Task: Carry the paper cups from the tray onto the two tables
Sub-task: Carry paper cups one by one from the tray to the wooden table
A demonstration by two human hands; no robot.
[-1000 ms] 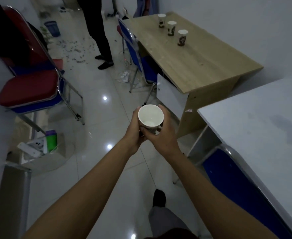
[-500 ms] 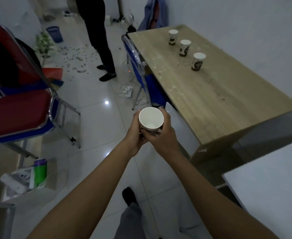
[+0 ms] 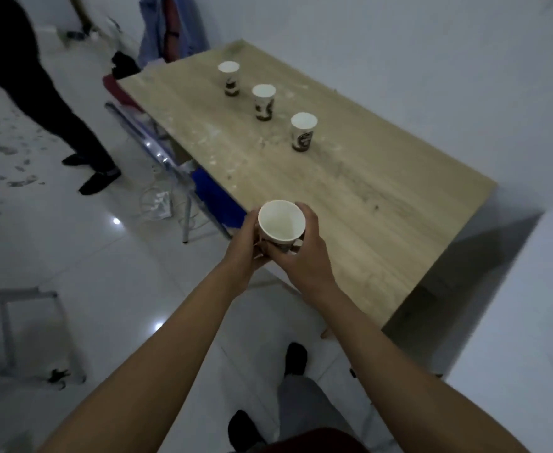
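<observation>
The wooden desk (image 3: 350,197) is your landmark: it runs away from you along the white wall (image 3: 432,60), its near corner to your right and its top smeared with pale marks. Just off its near right end you can see the edge of a white desk (image 3: 530,322), set apart from it by a shadowed gap. On the tiled floor (image 3: 72,256) to the left of the wooden desk stands another person, of whom only dark trousers (image 3: 23,76) and dark shoes show, and a chair (image 3: 183,178) with a metal frame and blue seat is tucked against the desk's left edge. Your forearms reach forward to the desk's near left edge, where your left hand (image 3: 244,250) and right hand (image 3: 301,253) are both wrapped around one paper cup (image 3: 281,223), holding it upright with its open mouth toward you; the fingers close on its printed lower wall. The cup is in the air at the desk's edge, not resting on the top. Three more paper cups stand upright in a slanting row on the far half of the desk: the nearest cup (image 3: 303,132), the middle cup (image 3: 264,102), and the farthest cup (image 3: 229,78), each well apart from the next and from the cup you hold.
</observation>
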